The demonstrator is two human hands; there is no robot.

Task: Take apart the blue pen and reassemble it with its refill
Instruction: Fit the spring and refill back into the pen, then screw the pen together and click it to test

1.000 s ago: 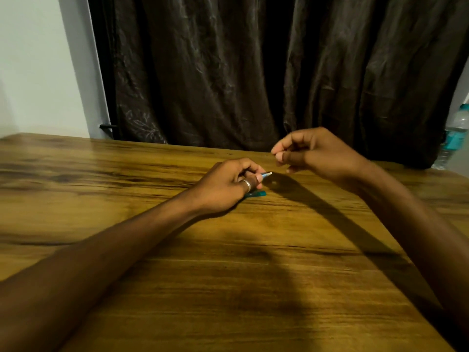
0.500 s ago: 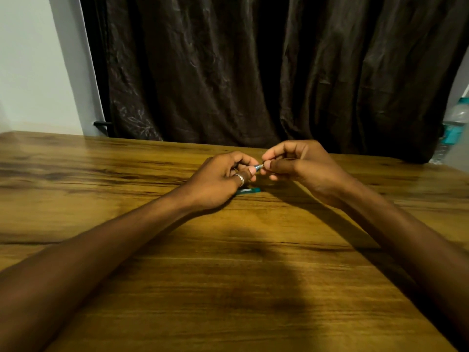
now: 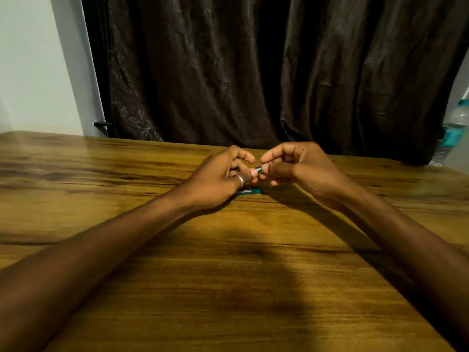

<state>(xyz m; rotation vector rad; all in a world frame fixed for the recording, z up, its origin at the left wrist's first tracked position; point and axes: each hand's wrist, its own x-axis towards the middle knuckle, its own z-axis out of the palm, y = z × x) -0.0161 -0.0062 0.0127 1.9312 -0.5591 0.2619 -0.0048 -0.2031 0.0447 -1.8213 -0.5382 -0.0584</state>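
My left hand (image 3: 218,179), with a ring on one finger, pinches the blue pen (image 3: 258,169); only a short blue and silver bit shows between the fingertips of both hands. My right hand (image 3: 297,168) grips the other end of that bit, its fingers curled around it. Both hands hover just above the wooden table (image 3: 228,275), near its far edge. A teal pen part (image 3: 250,191) lies flat on the table under my left hand, half hidden by it. I cannot tell whether a refill is in the pen.
A dark curtain (image 3: 253,72) hangs right behind the table's far edge. A clear plastic water bottle (image 3: 453,130) with a teal label stands at the far right. A pale wall (image 3: 33,64) is at the left.
My right hand has come in from the right and closed on the pen tip held by my left hand. The teal part on the table has stayed put.
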